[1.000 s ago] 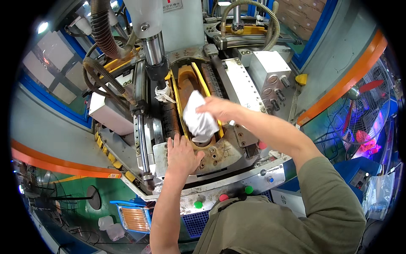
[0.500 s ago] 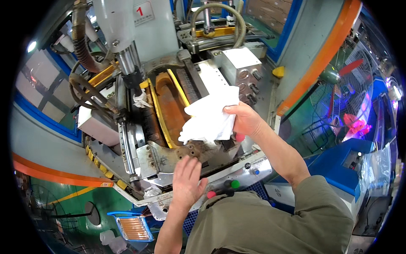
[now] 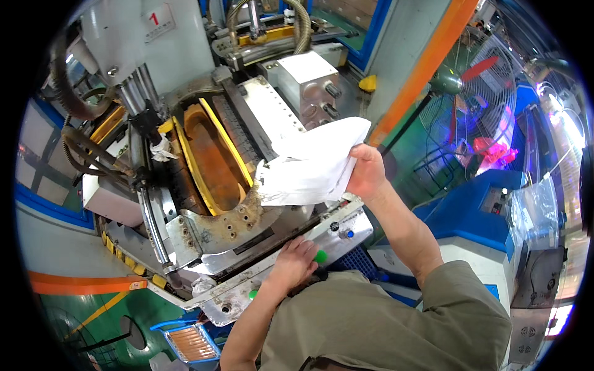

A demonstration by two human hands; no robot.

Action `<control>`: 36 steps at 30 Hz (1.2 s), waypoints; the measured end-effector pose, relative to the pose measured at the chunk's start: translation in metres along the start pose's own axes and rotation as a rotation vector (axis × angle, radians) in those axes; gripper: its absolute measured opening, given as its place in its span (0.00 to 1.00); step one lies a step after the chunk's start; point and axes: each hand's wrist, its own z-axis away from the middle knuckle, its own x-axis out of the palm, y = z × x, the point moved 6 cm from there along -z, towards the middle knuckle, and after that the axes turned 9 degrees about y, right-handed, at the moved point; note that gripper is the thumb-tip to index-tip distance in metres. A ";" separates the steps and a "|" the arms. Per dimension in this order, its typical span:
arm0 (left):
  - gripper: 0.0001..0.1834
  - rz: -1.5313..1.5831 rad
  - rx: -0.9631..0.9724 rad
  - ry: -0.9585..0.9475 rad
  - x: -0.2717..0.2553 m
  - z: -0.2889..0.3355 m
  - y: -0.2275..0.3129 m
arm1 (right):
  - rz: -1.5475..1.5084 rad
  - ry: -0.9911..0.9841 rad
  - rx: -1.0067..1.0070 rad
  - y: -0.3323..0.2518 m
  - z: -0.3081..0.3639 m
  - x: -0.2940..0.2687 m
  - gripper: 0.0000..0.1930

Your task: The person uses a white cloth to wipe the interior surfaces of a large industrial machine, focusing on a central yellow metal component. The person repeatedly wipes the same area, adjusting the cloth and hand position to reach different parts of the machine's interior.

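A folded white cloth [image 3: 312, 167] is gripped by its right edge in my right hand [image 3: 366, 172], thumb on top. It is held above the near right part of a machine, past the end of a long rust-brown mould cavity [image 3: 213, 151] flanked by yellow strips. My left hand [image 3: 296, 263] lies over the control panel [image 3: 346, 226] on the machine's front edge, beside a green button [image 3: 320, 256]. Its fingers reach forward and slightly bent, with nothing seen in them. What lies under the palm is hidden.
A metal box with round fittings [image 3: 312, 86] stands behind the cloth. Hoses [image 3: 62, 80] and a cylinder rod [image 3: 154, 226] are at the left. An orange post [image 3: 427, 68] and a large fan [image 3: 464, 86] stand right. A blue-framed rack [image 3: 192, 340] is below left.
My left hand has come down from the machine's metal end plate to the control panel. My right hand has carried the cloth toward the machine's near right side. The view has shifted right.
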 end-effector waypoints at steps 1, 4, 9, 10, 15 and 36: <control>0.24 -0.025 0.046 -0.020 0.007 0.002 0.003 | -0.010 0.030 -0.004 -0.001 0.007 -0.006 0.24; 0.25 -0.046 0.115 -0.052 0.024 -0.006 0.005 | -0.062 0.045 -0.070 -0.018 0.022 -0.024 0.26; 0.27 -0.049 0.147 -0.227 0.049 -0.017 0.011 | 0.006 0.296 -0.272 -0.049 0.063 -0.053 0.28; 0.29 -0.054 0.177 -0.239 0.053 -0.019 0.013 | -0.007 0.329 -0.297 -0.053 0.073 -0.057 0.29; 0.36 -0.055 0.209 -0.335 0.074 -0.040 0.021 | -0.018 0.591 -0.411 -0.046 0.112 -0.083 0.28; 0.11 -0.298 0.290 -0.293 0.111 -0.043 0.023 | -0.197 0.673 -0.229 -0.043 0.086 -0.111 0.22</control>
